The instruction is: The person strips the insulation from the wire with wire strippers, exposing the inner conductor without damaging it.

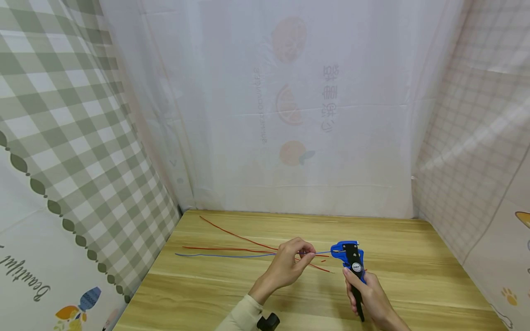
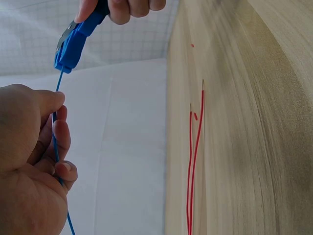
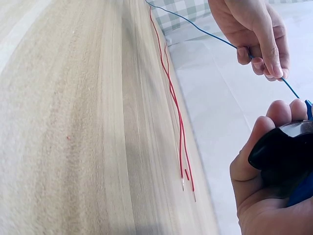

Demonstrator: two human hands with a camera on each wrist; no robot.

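My left hand (image 1: 288, 264) pinches a blue wire (image 1: 232, 255) between thumb and fingers. The wire trails off to the left, and in the left wrist view its other end enters the nose of a blue and black wire stripper (image 2: 73, 46). My right hand (image 1: 370, 294) grips the wire stripper (image 1: 352, 259) by its handles, a little above the table. Below the hands lie two red wires (image 2: 195, 147), crossing each other, with bare metal showing at their near ends. The wire's tip inside the tool's jaws is hidden.
Small red insulation scraps (image 2: 195, 116) lie by the stripped ends, another red bit (image 2: 192, 45) farther off. The wooden table (image 1: 198, 294) is bounded by a white curtain (image 1: 232, 161) behind, a green checked cloth (image 1: 83, 128) at left and a gridded one (image 1: 468, 138) at right.
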